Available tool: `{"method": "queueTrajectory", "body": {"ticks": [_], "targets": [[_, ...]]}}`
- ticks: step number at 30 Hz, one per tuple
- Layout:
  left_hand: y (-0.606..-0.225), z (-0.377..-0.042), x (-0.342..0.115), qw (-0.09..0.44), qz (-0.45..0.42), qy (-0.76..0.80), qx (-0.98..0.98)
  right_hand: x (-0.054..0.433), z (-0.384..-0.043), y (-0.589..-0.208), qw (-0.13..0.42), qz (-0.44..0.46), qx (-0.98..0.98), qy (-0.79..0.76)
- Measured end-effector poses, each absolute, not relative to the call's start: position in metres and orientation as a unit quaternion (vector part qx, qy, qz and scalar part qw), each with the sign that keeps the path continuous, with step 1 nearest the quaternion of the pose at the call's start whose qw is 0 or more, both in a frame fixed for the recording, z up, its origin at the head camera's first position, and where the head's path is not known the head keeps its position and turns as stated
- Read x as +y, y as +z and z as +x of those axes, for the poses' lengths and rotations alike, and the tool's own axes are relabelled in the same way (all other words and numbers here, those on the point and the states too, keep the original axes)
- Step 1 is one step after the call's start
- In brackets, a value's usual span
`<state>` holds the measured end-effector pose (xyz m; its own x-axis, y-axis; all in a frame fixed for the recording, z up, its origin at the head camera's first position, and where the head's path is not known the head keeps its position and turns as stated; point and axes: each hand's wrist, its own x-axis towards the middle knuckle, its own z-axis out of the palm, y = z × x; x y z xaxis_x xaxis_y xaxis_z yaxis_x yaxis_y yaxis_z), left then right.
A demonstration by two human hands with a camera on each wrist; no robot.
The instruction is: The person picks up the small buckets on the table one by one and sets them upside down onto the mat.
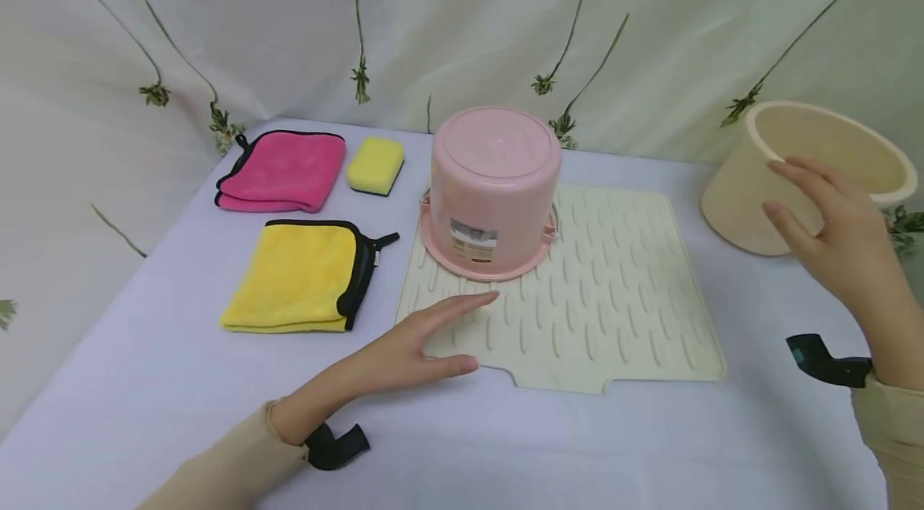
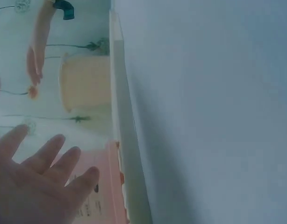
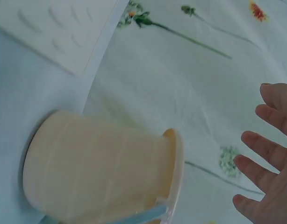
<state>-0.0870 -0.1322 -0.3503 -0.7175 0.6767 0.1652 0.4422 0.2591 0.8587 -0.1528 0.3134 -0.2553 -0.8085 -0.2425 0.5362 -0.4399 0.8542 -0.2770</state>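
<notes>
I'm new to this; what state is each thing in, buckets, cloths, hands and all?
Cream textured mat: spread flat
Pink bucket: upside down on the mat
Cream bucket: upright, uncovered
Pink cloth: folded
Yellow cloth: folded
Yellow sponge: yellow side up, dark layer beneath
Left hand: fingers extended, holding nothing
Right hand: fingers spread, holding nothing

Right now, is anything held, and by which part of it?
Nothing is held: the left grip is near the pink bucket, the right grip near the cream bucket.
</notes>
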Motion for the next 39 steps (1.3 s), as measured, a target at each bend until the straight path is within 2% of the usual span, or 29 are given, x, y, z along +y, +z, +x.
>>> {"method": "queueTrajectory", "body": {"ticks": [5, 10, 13, 18, 26, 33, 39], "targets": [[-0.361, -0.096, -0.126, 0.129, 0.386, 0.462, 0.788, 0.341, -0.171, -0.256, 0.211, 0.131, -0.947, 0.206], [-0.370, -0.100, -0.129, 0.166, 0.372, 0.470, 0.783, 0.360, -0.193, -0.263, 0.176, 0.154, -0.950, 0.207], [-0.374, -0.102, -0.131, 0.175, 0.377, 0.466, 0.781, 0.367, -0.207, -0.268, 0.179, 0.173, -0.951, 0.181], [-0.379, -0.105, -0.131, 0.160, 0.400, 0.443, 0.786, 0.373, -0.217, -0.271, 0.204, 0.134, -0.956, 0.163], [-0.381, -0.106, -0.130, 0.148, 0.405, 0.430, 0.793, 0.372, -0.217, -0.273, 0.229, 0.128, -0.950, 0.167], [-0.380, -0.106, -0.130, 0.144, 0.405, 0.425, 0.796, 0.372, -0.215, -0.270, 0.230, 0.123, -0.951, 0.164], [-0.380, -0.104, -0.130, 0.133, 0.416, 0.425, 0.793, 0.379, -0.213, -0.266, 0.254, 0.124, -0.931, 0.229]]}}
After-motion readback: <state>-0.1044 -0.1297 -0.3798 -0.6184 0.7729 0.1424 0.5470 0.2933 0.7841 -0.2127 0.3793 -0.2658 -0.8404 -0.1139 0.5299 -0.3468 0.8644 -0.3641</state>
